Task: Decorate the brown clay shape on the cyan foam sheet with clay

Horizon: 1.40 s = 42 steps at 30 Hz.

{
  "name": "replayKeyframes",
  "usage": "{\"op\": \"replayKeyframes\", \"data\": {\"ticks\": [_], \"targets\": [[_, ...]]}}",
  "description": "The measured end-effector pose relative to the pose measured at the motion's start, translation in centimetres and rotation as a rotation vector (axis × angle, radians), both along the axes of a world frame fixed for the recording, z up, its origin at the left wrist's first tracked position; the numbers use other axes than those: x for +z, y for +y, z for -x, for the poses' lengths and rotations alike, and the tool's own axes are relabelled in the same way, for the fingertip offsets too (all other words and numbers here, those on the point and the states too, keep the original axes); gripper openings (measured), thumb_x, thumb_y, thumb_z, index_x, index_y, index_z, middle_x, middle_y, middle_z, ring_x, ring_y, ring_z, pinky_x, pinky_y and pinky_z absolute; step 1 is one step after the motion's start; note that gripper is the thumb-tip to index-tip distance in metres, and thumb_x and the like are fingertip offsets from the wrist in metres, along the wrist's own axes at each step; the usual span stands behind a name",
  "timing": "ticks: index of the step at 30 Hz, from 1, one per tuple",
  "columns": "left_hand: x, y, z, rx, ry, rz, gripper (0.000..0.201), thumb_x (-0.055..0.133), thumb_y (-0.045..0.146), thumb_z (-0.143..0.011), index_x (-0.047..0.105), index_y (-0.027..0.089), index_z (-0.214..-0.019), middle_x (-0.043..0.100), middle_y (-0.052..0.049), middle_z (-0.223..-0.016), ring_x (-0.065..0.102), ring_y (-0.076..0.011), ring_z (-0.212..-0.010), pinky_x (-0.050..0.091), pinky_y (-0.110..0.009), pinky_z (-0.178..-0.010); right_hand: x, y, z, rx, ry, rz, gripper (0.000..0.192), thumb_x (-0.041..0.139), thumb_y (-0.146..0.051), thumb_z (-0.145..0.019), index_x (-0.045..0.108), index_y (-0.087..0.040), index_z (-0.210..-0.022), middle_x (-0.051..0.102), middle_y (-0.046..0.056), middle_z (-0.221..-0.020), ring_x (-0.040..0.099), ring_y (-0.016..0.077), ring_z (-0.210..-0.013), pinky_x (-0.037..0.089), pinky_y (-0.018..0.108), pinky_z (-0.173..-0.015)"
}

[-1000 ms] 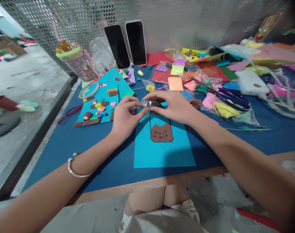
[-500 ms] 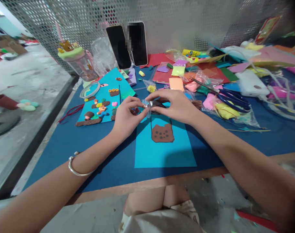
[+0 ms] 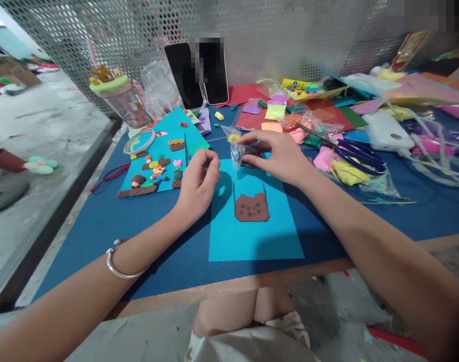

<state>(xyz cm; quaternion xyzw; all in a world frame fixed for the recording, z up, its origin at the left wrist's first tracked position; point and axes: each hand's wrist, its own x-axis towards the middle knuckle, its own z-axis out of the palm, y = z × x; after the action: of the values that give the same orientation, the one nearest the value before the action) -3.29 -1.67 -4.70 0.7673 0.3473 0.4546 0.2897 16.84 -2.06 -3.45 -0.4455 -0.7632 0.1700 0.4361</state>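
Curling free, the left hand (image 3: pixel 200 180) leaves the clear bag (image 3: pixel 235 155) pinched by the right hand (image 3: pixel 278 155) alone near the blue sheet (image 3: pixel 233 241)'s far edge.

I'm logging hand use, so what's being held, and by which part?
The right hand pinches a small plastic bag by its dark part, leaving the clear end sticking out. Nothing shows in the left hand.

Clear crinkly bag (image 3: pixel 236 155) w/ dk contents, held nr flat blue sheet (image 3: pixel 237 244), brn dotted shape (image 3: pixel 252 202) mid-sheet
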Motion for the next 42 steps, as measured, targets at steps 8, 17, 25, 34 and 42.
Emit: {"op": "replayKeyframes", "data": {"ticks": [8,17,25,34,42], "targets": [[0.8,-1.5,-0.3,-0.065,0.121,-0.122,0.016,0.049,0.025,-0.093,0.057,0.02,-0.08,0.059,-0.002,-0.081,0.056,-0.0118,-0.071,0.047,-0.024,-0.061,-0.1,0.0,0.1,0.022,-0.022,0.028,0.028,0.063,-0.017,-0.076,0.068,-0.02,-0.104,0.07,0.006,-0.108,0.065,0.0214,-0.095,0.052,0.038,-0.084],[0.8,-2.0,-0.5,-0.155,0.043,-0.152,0.011,0.068,0.029,-0.083,0.067,0.018,-0.081,0.063,-0.002,-0.08,0.057,-0.0105,-0.068,0.049,-0.021,-0.058,-0.4,0.3,0.0,0.035,-0.047,0.012,0.029,0.063,-0.017,-0.076,0.068,-0.019,-0.105,0.07,0.007,-0.108,0.065,0.0227,-0.096,0.053,0.038,-0.083],[0.7,-2.5,-0.7,-0.25,0.115,-0.248,0.013,0.066,0.024,-0.085,0.063,0.017,-0.075,0.062,-0.001,-0.076,0.056,-0.0101,-0.069,0.048,-0.022,-0.063,-0.6,0.4,0.1,0.028,-0.069,0.013,0.029,0.063,-0.018,-0.076,0.069,-0.022,-0.104,0.071,0.004,-0.108,0.066,0.0225,-0.095,0.054,0.039,-0.085],[0.6,-3.4,-1.7,-0.342,0.363,-0.333,0.009,0.06,0.023,-0.09,0.069,0.02,-0.09,0.071,-0.002,-0.092,0.063,-0.0146,-0.088,0.043,-0.03,-0.08,-0.8,0.6,0.2,0.043,-0.062,-0.003,0.029,0.063,-0.015,-0.074,0.069,-0.022,-0.101,0.071,0.003,-0.108,0.066,0.0221,-0.097,0.054,0.037,-0.085],[0.3,-3.4,-2.2,-0.352,0.504,-0.309,0.009,0.068,0.03,-0.085,0.073,0.025,-0.09,0.07,0.0,-0.094,0.061,-0.0171,-0.093,0.037,-0.034,-0.082,-0.7,0.6,0.2,0.048,-0.07,0.024,0.03,0.064,-0.013,-0.074,0.07,-0.028,-0.099,0.072,-0.001,-0.105,0.066,0.0221,-0.096,0.055,0.038,-0.085]]}}
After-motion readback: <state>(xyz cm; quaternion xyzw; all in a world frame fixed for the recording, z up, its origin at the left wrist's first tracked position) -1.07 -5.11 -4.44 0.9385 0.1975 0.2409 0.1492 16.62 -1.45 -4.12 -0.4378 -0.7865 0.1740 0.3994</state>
